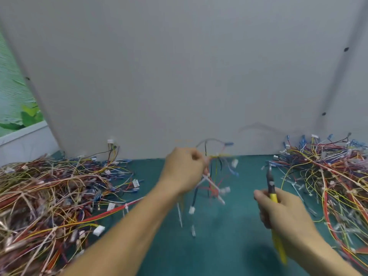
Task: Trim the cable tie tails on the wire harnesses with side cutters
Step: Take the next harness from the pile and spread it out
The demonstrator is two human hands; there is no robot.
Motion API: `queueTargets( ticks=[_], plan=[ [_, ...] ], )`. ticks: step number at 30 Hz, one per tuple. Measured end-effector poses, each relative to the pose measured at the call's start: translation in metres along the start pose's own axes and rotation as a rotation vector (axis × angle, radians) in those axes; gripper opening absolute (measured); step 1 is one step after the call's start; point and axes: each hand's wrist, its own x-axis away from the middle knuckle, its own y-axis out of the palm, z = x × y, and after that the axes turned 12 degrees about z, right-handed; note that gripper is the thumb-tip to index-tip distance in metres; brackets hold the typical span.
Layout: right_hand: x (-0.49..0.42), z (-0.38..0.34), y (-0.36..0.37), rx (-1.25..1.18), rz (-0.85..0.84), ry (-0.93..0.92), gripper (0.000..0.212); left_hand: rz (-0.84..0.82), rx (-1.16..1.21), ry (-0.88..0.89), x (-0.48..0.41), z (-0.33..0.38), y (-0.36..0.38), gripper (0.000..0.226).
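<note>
Teal-green matting (219, 251) covers the whole bench, and it runs straight back into a plain grey panel wall (179, 66) with a couple of dark fixing dots (346, 49) along the seams. Off to the far left there's a white ledge (23, 136) with something green and leafy (29, 114) behind it, pretty blurry. A big tangled pile of harnesses (45, 192) sits on the left of the mat, and another pile (328, 176) is on the right against the wall. Between them the left hand (183, 170) grips one wire harness (213, 182) up off the mat, its connectors dangling and motion-blurred. The right hand (286, 214) is wrapped round the yellow handles of the side cutters (271, 188), tip pointing up, just right of the harness and not touching it. Can't tell how the jaws stand.
</note>
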Motion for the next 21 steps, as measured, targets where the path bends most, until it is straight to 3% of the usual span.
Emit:
queueTargets(
  ticks=[3, 6, 9, 12, 15, 17, 18, 20, 21],
  plan=[
    [0.003, -0.017, 0.008, -0.277, -0.131, 0.209, 0.027, 0.084, -0.256, 0.209, 0.034, -0.009, 0.021, 0.020],
    [0.007, -0.032, 0.024, -0.361, -0.265, 0.386, 0.028, 0.163, -0.460, 0.474, 0.061, -0.008, 0.036, 0.016],
    [0.007, -0.029, 0.036, -0.428, -0.290, 0.495, 0.023, 0.185, -0.466, 0.678, 0.072, -0.009, 0.035, 0.018],
    [0.005, -0.023, 0.040, -0.508, -0.296, 0.563, 0.014, 0.188, -0.491, 0.764, 0.088, -0.009, 0.024, 0.011],
    [-0.005, -0.021, 0.034, -0.538, -0.193, 0.585, 0.018, -0.021, -0.373, 0.685, 0.121, -0.022, 0.008, 0.027],
    [-0.015, -0.021, 0.025, -0.589, -0.125, 0.571, 0.018, -0.236, -0.233, 0.419, 0.141, -0.032, -0.008, 0.030],
    [-0.019, -0.022, 0.020, -0.626, -0.101, 0.568, 0.017, -0.330, -0.023, 0.145, 0.147, -0.036, -0.013, 0.027],
    [-0.026, -0.021, 0.011, -0.679, -0.063, 0.552, 0.016, -0.318, 0.491, -0.572, 0.147, -0.048, -0.028, 0.014],
    [-0.029, -0.022, 0.007, -0.695, -0.055, 0.539, 0.016, -0.295, 0.683, -0.814, 0.146, -0.057, -0.035, 0.025]
  ],
)
